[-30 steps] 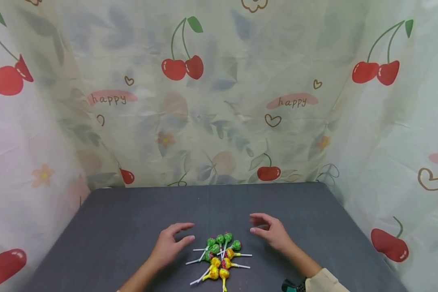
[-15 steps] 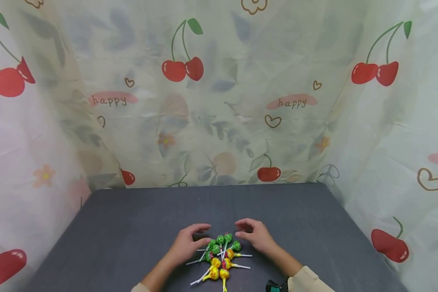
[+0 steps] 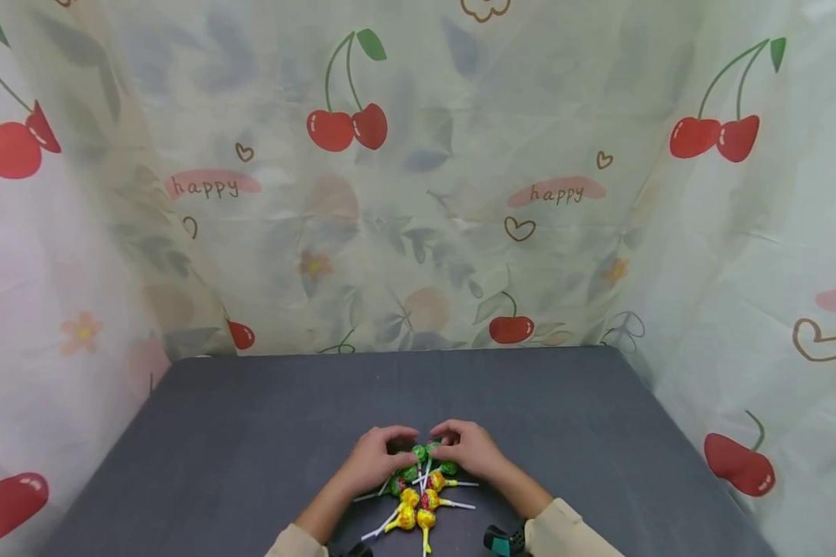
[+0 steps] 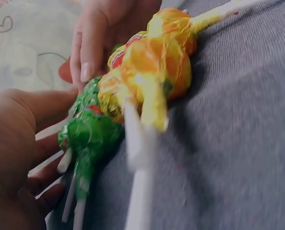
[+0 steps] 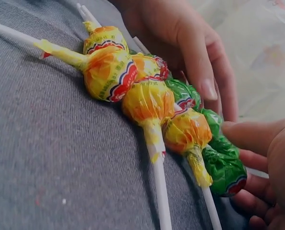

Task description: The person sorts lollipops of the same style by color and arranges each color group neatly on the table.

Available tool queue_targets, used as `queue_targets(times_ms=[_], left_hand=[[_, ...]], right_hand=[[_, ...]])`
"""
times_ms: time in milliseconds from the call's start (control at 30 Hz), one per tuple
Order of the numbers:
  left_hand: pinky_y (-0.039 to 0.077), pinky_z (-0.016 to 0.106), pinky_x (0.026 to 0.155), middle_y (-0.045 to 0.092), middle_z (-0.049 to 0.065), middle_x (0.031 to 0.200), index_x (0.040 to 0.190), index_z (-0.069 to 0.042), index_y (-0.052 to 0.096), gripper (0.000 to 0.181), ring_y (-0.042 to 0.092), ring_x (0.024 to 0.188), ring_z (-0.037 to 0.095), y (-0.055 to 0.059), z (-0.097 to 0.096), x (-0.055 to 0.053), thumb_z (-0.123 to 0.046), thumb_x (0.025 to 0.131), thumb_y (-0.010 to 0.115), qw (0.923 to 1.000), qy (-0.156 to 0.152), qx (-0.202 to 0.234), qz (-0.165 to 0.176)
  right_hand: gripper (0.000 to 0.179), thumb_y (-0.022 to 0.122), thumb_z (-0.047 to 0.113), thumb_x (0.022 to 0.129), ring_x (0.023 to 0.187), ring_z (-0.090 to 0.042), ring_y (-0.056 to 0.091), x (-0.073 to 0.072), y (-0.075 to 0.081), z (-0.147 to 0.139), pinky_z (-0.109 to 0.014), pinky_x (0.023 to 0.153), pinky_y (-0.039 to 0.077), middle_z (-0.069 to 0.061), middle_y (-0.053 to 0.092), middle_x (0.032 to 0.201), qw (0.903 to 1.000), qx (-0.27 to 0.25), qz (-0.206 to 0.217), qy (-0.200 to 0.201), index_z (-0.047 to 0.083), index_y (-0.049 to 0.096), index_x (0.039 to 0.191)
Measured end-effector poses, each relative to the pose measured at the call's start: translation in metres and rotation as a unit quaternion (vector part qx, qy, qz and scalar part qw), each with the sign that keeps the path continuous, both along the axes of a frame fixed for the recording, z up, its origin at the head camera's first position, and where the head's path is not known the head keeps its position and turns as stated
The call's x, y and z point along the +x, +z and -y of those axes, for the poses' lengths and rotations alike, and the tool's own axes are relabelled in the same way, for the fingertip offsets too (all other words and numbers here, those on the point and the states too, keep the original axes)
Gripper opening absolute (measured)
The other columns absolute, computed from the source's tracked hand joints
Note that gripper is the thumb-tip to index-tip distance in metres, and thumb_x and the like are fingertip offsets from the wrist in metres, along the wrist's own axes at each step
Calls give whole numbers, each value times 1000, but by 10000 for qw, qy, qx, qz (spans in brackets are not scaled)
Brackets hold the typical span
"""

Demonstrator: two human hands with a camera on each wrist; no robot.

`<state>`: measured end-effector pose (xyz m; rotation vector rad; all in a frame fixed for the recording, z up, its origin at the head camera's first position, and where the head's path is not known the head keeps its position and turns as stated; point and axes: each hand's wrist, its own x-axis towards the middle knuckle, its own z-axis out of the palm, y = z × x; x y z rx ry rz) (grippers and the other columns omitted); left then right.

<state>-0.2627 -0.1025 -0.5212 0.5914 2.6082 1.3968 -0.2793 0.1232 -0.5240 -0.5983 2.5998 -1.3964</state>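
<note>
A cluster of wrapped lollipops lies on the dark cloth, with green ones (image 3: 409, 474) at the far side and yellow ones (image 3: 406, 518) nearer. My left hand (image 3: 376, 464) curves loosely around the left of the green group, its fingers behind a green lollipop (image 4: 92, 132) in the left wrist view. Opposite it, my right hand (image 3: 477, 451) arches over the far right, fingertips right at a green lollipop (image 5: 224, 167). The two hands' fingertips nearly meet beyond the pile, partly hiding the green heads. White sticks point outward in several directions.
The dark grey cloth (image 3: 286, 402) covers the table around the pile. A cherry-printed curtain (image 3: 418, 193) encloses the back and both sides. A black and teal wrist device (image 3: 505, 540) is worn at the right cuff.
Both hands have moved inward from either side until they frame the green lollipops. The lollipops keep roughly the same layout.
</note>
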Motion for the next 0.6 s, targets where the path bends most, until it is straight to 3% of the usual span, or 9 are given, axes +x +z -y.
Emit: queue_targets(times_ms=[267, 600], left_hand=[[34, 46, 84, 71, -8, 96, 110, -17, 73, 31, 56, 91, 17, -1, -11, 1, -32, 83, 77, 9965, 474, -495, -487], [31, 57, 91, 69, -10, 88, 104, -19, 74, 26, 63, 86, 14, 3, -19, 3, -29, 81, 80, 9944, 811, -600, -328]], right_hand=[[21, 78, 25, 83, 62, -12, 50, 2, 0, 3, -28, 56, 41, 4, 57, 73, 9994, 289, 12, -206, 11, 72, 98], [18, 79, 24, 83, 64, -14, 50, 3, 1, 4, -28, 57, 41, 3, 56, 73, 9993, 222, 144, -278, 12, 73, 94]])
